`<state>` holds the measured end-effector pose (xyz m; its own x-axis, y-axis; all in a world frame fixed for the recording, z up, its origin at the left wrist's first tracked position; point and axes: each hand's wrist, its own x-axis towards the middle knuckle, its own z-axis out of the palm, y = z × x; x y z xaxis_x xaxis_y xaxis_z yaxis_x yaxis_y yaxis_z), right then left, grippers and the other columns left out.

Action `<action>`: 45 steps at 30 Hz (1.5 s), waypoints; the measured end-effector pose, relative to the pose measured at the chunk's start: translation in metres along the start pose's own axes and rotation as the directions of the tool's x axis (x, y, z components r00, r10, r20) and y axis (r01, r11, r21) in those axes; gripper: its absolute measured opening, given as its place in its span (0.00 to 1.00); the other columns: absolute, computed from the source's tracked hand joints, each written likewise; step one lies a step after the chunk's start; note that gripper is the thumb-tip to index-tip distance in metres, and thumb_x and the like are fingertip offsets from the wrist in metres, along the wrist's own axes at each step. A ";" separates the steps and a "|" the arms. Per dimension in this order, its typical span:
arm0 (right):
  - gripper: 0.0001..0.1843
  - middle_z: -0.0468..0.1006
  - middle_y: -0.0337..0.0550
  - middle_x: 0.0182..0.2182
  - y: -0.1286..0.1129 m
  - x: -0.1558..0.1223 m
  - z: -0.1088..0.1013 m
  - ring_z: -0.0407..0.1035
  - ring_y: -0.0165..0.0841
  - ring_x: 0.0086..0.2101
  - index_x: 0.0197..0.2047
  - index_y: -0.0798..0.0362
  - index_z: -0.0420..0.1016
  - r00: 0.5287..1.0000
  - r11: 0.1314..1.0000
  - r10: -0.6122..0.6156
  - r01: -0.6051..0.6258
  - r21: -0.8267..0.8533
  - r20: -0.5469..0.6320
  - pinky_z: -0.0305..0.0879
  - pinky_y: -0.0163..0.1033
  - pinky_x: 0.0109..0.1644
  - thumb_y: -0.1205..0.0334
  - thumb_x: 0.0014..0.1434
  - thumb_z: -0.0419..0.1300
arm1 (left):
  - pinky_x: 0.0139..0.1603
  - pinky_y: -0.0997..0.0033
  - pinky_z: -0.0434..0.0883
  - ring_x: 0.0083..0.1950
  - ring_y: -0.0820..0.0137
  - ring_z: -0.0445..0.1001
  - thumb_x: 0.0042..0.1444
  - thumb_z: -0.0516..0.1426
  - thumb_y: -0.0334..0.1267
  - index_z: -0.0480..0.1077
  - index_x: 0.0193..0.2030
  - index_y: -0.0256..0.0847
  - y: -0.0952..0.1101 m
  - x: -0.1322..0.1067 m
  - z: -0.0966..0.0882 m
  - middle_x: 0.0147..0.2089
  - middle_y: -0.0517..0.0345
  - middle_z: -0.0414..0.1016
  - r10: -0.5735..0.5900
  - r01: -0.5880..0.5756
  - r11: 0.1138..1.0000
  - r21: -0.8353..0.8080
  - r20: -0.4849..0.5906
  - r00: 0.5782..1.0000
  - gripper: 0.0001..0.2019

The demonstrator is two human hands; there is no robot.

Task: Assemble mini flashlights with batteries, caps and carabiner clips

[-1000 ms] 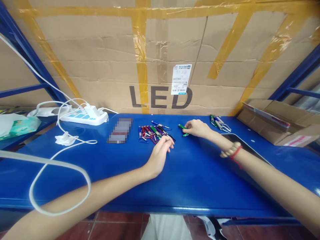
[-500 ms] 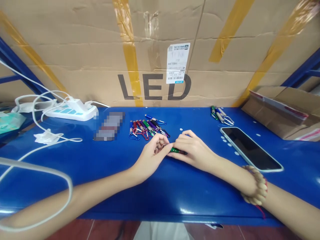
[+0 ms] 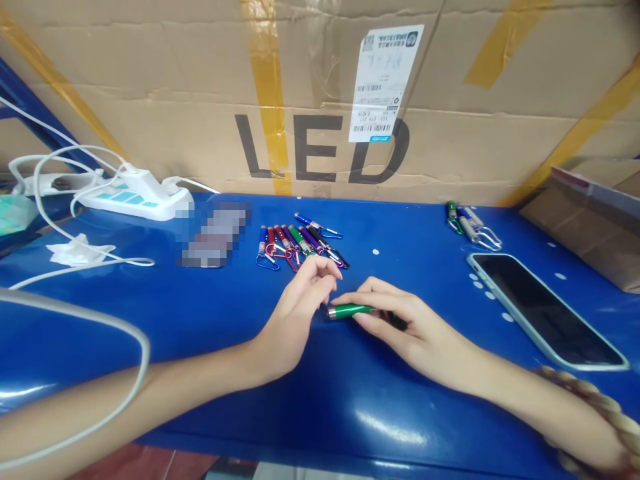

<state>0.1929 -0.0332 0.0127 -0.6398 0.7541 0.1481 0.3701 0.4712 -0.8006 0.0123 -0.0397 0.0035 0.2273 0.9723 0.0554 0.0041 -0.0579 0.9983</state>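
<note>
In the head view my right hand (image 3: 415, 323) grips a small green keychain flashlight (image 3: 350, 311) between thumb and fingers. It lies nearly level, its silver end pointing left and its dark end partly hidden in my palm. My left hand (image 3: 295, 313) is just left of that silver end, fingers curled and thumb drawn in toward them. Whatever it pinches is too small or hidden to make out. Just beyond my left hand lies a row of keychain flashlights (image 3: 295, 239) in blue, red, purple, green and black, with carabiner clips. A single blue flashlight (image 3: 309, 221) lies crosswise behind them.
At the back right lie several more flashlights (image 3: 467, 223), with a phone (image 3: 545, 307) in front and an open carton (image 3: 590, 227) beyond. On the left are a power strip (image 3: 135, 197), white cables and crumpled tissue (image 3: 80, 250). A large cardboard box (image 3: 200, 87) stands behind the blue table (image 3: 200, 313).
My hands have moved apart. My left hand has come off the green flashlight, and more of it shows in my right hand. The camera view has shifted closer and tilted down.
</note>
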 end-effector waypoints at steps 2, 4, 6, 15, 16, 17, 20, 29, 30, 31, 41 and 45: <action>0.15 0.72 0.42 0.39 0.002 0.001 -0.001 0.67 0.30 0.39 0.50 0.48 0.74 0.999 0.999 0.035 -0.035 0.004 -0.003 0.64 0.34 0.42 0.61 0.65 0.51 | 0.35 0.74 0.59 0.33 0.74 0.59 0.61 0.46 0.40 0.61 0.37 0.43 -0.003 0.001 -0.001 0.32 0.63 0.60 0.011 -0.010 1.000 -0.009 0.014 1.000 0.06; 0.15 0.73 0.42 0.40 0.003 0.001 -0.002 0.68 0.31 0.41 0.51 0.48 0.73 0.998 0.998 0.056 -0.056 -0.002 -0.002 0.64 0.35 0.43 0.62 0.65 0.50 | 0.35 0.73 0.59 0.33 0.74 0.59 0.61 0.46 0.40 0.61 0.36 0.42 -0.005 0.002 -0.001 0.31 0.63 0.60 0.016 -0.016 1.000 -0.017 0.019 1.000 0.07; 0.15 0.74 0.41 0.41 0.002 0.001 -0.003 0.68 0.31 0.41 0.51 0.48 0.73 0.998 0.998 0.065 -0.065 -0.011 0.001 0.63 0.35 0.44 0.61 0.65 0.50 | 0.34 0.73 0.59 0.33 0.74 0.60 0.62 0.45 0.40 0.61 0.36 0.42 -0.005 0.002 -0.001 0.31 0.63 0.60 0.011 -0.010 1.000 -0.022 0.015 1.000 0.08; 0.15 0.74 0.41 0.39 -0.001 0.002 -0.001 0.68 0.28 0.34 0.49 0.49 0.74 0.996 0.997 0.077 -0.077 -0.004 0.049 0.62 0.32 0.34 0.58 0.64 0.51 | 0.34 0.73 0.58 0.32 0.74 0.59 0.61 0.46 0.39 0.61 0.36 0.42 -0.005 0.003 -0.001 0.31 0.63 0.60 0.020 -0.019 0.999 -0.034 0.032 0.999 0.07; 0.15 0.74 0.41 0.38 0.000 0.002 0.000 0.67 0.27 0.32 0.48 0.49 0.74 0.995 0.997 0.080 -0.080 -0.004 0.054 0.61 0.31 0.32 0.57 0.64 0.51 | 0.34 0.73 0.58 0.32 0.74 0.59 0.61 0.46 0.39 0.61 0.36 0.42 -0.005 0.003 -0.001 0.32 0.63 0.60 0.019 -0.018 0.999 -0.033 0.033 0.999 0.07; 0.14 0.73 0.40 0.37 0.000 0.002 0.000 0.66 0.27 0.31 0.48 0.49 0.75 0.996 0.997 0.079 -0.079 -0.003 0.052 0.61 0.31 0.31 0.57 0.63 0.52 | 0.34 0.73 0.58 0.33 0.74 0.59 0.61 0.45 0.40 0.61 0.36 0.42 -0.005 0.003 -0.001 0.32 0.62 0.60 0.017 -0.016 0.999 -0.032 0.034 0.999 0.07; 0.12 0.72 0.40 0.34 0.002 0.000 0.000 0.65 0.25 0.29 0.43 0.50 0.77 0.998 0.999 0.050 -0.051 0.009 0.047 0.59 0.30 0.28 0.58 0.62 0.54 | 0.35 0.72 0.58 0.33 0.74 0.59 0.61 0.45 0.40 0.61 0.36 0.42 -0.003 0.002 0.000 0.32 0.62 0.60 0.010 -0.009 1.000 -0.025 0.027 1.000 0.08; 0.15 0.73 0.40 0.36 -0.002 0.000 0.000 0.68 0.27 0.34 0.48 0.47 0.75 0.994 0.998 0.056 -0.056 -0.006 0.089 0.62 0.30 0.30 0.54 0.63 0.52 | 0.35 0.72 0.57 0.33 0.74 0.59 0.61 0.45 0.40 0.61 0.36 0.42 -0.004 0.003 0.000 0.32 0.63 0.61 -0.002 0.002 1.000 -0.017 0.030 1.000 0.08; 0.15 0.73 0.40 0.36 -0.001 0.000 0.000 0.67 0.27 0.34 0.47 0.47 0.76 0.995 0.998 0.056 -0.055 -0.012 0.085 0.61 0.29 0.30 0.54 0.64 0.51 | 0.35 0.72 0.57 0.33 0.74 0.59 0.61 0.45 0.40 0.61 0.36 0.42 -0.004 0.003 -0.001 0.32 0.63 0.61 0.000 0.000 1.000 -0.019 0.031 1.000 0.08; 0.15 0.74 0.40 0.36 -0.001 0.001 0.000 0.67 0.27 0.33 0.47 0.47 0.76 0.996 0.999 0.051 -0.050 -0.019 0.076 0.61 0.29 0.30 0.54 0.64 0.51 | 0.34 0.72 0.57 0.33 0.74 0.59 0.61 0.45 0.40 0.62 0.36 0.42 -0.005 0.004 -0.001 0.32 0.62 0.61 0.001 0.000 1.000 -0.020 0.032 0.999 0.08; 0.16 0.77 0.40 0.36 -0.001 0.001 -0.002 0.69 0.28 0.32 0.47 0.49 0.76 0.999 0.996 0.038 -0.035 -0.082 0.027 0.63 0.32 0.34 0.54 0.64 0.51 | 0.35 0.71 0.58 0.33 0.72 0.60 0.60 0.46 0.40 0.62 0.36 0.42 -0.004 0.004 -0.001 0.33 0.61 0.62 0.001 0.000 1.000 -0.008 0.036 0.999 0.08; 0.16 0.76 0.40 0.38 -0.001 0.001 -0.001 0.70 0.28 0.33 0.46 0.48 0.76 0.998 0.996 0.036 -0.032 -0.081 0.046 0.64 0.32 0.36 0.53 0.64 0.51 | 0.33 0.72 0.57 0.32 0.73 0.59 0.60 0.46 0.40 0.62 0.36 0.42 -0.005 0.004 -0.001 0.32 0.62 0.61 0.005 -0.004 1.000 -0.022 0.037 0.999 0.08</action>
<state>0.1926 -0.0327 0.0142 -0.6561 0.7489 0.0927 0.4441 0.4825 -0.7550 0.0118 -0.0347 -0.0015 0.2636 0.9628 0.0600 -0.0188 -0.0570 0.9982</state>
